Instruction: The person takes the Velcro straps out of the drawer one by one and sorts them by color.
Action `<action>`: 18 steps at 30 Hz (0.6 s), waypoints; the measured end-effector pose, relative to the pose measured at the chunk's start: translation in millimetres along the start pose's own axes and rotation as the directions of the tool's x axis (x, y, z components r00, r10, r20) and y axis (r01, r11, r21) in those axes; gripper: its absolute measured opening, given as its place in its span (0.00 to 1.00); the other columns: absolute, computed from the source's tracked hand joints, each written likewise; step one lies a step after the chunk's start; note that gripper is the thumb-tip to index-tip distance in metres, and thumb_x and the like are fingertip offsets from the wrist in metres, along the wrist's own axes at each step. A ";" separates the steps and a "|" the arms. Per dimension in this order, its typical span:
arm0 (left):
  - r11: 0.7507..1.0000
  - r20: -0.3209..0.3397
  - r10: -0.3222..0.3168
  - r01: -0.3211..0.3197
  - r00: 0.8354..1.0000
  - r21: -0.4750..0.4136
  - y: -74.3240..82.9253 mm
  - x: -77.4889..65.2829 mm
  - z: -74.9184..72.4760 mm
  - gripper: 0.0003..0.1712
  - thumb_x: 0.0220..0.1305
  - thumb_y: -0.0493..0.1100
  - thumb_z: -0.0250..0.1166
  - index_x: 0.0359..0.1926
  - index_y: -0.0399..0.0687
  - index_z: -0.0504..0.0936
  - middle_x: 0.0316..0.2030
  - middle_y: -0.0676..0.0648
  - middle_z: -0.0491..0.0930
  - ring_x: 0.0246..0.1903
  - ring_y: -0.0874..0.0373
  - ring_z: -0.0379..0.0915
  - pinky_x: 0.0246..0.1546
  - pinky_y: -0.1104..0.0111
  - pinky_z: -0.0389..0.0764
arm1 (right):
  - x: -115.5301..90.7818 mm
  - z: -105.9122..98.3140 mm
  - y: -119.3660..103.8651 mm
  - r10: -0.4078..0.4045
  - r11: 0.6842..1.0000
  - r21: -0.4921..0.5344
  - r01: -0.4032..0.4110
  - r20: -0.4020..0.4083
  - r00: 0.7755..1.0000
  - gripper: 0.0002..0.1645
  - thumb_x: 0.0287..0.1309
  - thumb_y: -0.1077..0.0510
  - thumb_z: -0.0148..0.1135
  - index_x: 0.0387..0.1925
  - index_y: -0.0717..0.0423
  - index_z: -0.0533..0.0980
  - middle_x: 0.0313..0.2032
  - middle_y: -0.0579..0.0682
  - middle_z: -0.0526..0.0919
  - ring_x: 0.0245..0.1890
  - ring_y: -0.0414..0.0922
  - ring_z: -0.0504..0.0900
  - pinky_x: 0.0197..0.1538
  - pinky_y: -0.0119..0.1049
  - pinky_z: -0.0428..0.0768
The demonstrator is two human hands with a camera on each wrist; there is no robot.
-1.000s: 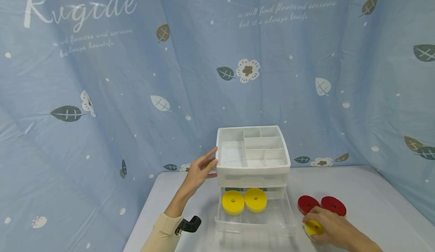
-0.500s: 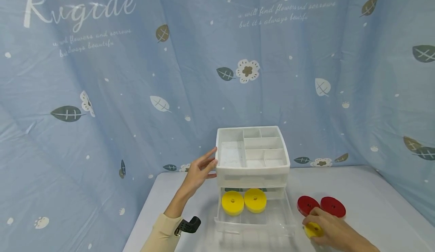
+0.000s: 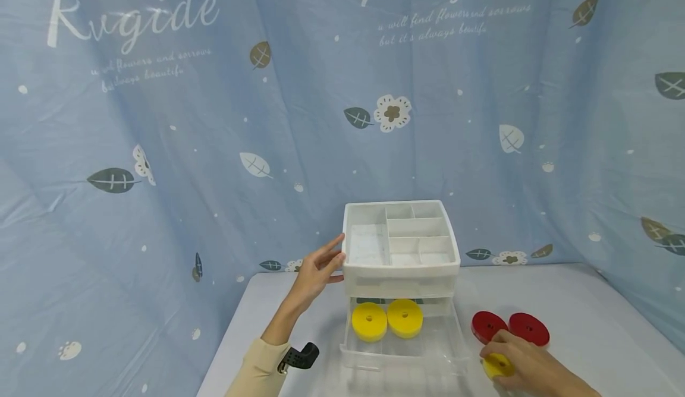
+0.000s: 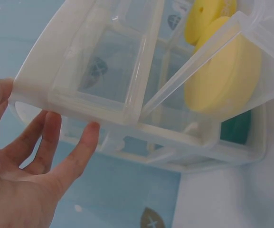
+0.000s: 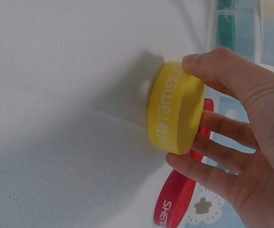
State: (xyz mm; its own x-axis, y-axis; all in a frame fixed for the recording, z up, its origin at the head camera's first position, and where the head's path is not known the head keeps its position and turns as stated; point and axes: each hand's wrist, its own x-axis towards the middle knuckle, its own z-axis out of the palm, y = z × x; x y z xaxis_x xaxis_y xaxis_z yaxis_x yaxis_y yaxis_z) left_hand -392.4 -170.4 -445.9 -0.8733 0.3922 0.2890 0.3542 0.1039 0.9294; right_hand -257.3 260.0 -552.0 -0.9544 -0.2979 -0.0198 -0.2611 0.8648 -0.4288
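Note:
My right hand [image 3: 527, 364] pinches a yellow tape roll [image 5: 167, 109] between thumb and fingers, close to the table. White lettering runs along the roll's rim; whether it touches the table I cannot tell. Two red tape rolls [image 3: 530, 328] lie just beyond that hand. At the left side of a white drawer unit [image 3: 401, 271], my left hand [image 3: 310, 278] rests its extended fingertips on the wall and rim. A clear drawer [image 3: 436, 334] is pulled out below, with two yellow rolls [image 3: 405, 318] side by side at its back left.
The unit's top tray [image 3: 366, 245] has several compartments. Green shows through the clear plastic low in the unit [image 4: 236, 128]. A patterned blue curtain [image 3: 299, 106] hangs behind the white table [image 3: 578, 302]. The open drawer sticks out towards me between the hands.
The head view has shifted slightly. Both hands keep their places, the left at the drawer unit and the right on the yellow tape roll.

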 end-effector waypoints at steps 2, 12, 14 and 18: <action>1.000 0.000 0.003 -0.003 1.000 0.002 0.3 -0.3 0.5 0.29 0.71 0.50 0.60 0.70 0.74 0.66 0.66 0.44 0.72 0.61 0.45 0.74 0.51 0.55 0.85 | -0.7 0.8 0.9 -0.002 1.000 0.001 0.002 -0.006 1.000 0.25 0.32 0.39 0.81 0.37 0.33 0.81 0.39 0.38 0.76 0.35 0.32 0.74 0.38 0.40 0.89; 1.000 0.000 0.006 -0.006 1.000 -0.002 -0.8 -0.6 1.1 0.29 0.71 0.50 0.59 0.70 0.75 0.66 0.66 0.45 0.72 0.61 0.45 0.74 0.53 0.50 0.83 | -3.3 2.5 1.0 -0.018 1.000 0.013 0.018 -0.026 1.000 0.26 0.33 0.40 0.81 0.39 0.32 0.80 0.41 0.40 0.74 0.36 0.32 0.74 0.38 0.39 0.89; 1.000 0.002 0.005 -0.005 1.000 -0.005 -1.2 -0.3 0.9 0.29 0.71 0.50 0.59 0.70 0.74 0.66 0.66 0.45 0.72 0.61 0.45 0.74 0.53 0.49 0.83 | -3.1 2.3 1.1 -0.021 1.000 0.012 0.021 -0.023 1.000 0.26 0.34 0.40 0.81 0.39 0.32 0.80 0.41 0.39 0.75 0.36 0.32 0.73 0.38 0.39 0.89; 1.000 0.005 0.007 -0.006 1.000 -0.008 -1.6 0.0 0.5 0.29 0.72 0.49 0.59 0.70 0.74 0.66 0.65 0.45 0.72 0.61 0.45 0.74 0.54 0.49 0.82 | -2.7 1.5 1.5 -0.031 0.999 0.020 0.032 -0.017 0.999 0.26 0.34 0.41 0.81 0.40 0.33 0.81 0.41 0.40 0.75 0.36 0.32 0.74 0.38 0.39 0.89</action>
State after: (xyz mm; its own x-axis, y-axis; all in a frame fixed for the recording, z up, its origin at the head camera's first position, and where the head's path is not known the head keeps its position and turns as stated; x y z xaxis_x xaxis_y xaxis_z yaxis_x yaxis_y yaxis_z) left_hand -392.8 -170.1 -447.5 -0.8693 0.3975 0.2938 0.3570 0.0938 0.9294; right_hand -254.8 261.5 -554.0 -0.9480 -0.3181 0.0091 -0.2883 0.8466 -0.4473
